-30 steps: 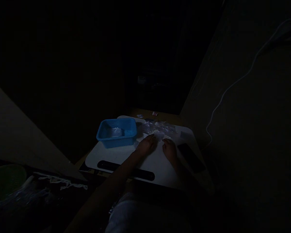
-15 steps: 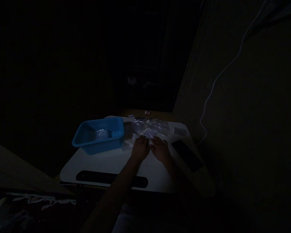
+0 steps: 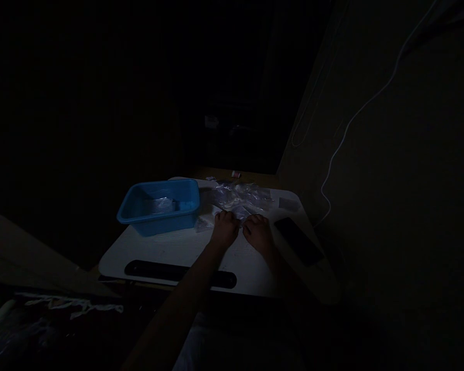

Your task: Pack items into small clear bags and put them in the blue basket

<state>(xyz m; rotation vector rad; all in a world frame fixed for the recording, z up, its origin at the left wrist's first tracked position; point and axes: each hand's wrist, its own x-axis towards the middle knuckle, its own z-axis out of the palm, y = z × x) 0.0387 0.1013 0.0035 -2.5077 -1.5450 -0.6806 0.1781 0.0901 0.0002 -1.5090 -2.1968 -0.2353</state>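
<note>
Closer together than a second ago, the left hand [image 3: 226, 226] and the right hand [image 3: 258, 233] have drawn in, and their fingers, outstretched half a second back, are curled now. And we're right on the clear, crinkled plastic film [image 3: 242, 198], lying in a loose heap towards the far side of the white tabletop [image 3: 170, 250] with rounded corners. Both hands are at its near edge, knuckles up, just beside each other! From my end of the feed it's too dark to tell whether either hand is pinching the film or merely resting on it.

Next to the left hand, there's a pale, flat plastic packet [image 3: 205, 219], between that hand and the blue rectangular plastic basin [image 3: 164, 225]. Inside the basin I can pick out a whitish, shiny packet [image 3: 163, 205]. Over to the right, a long black flat slab [image 3: 298, 241] lies slantwise near the right hand, with a small greyish flat piece [image 3: 289, 204] beyond it. Along the near edge runs a long black inset strip [image 3: 154, 269], partly behind the left forearm. Past the far edge, a small red-and-white object [image 3: 235, 174] sits on a yellowish-brown surface [image 3: 259, 179], and a thin white cord [image 3: 334, 154] winds down the dark wall at right.
</note>
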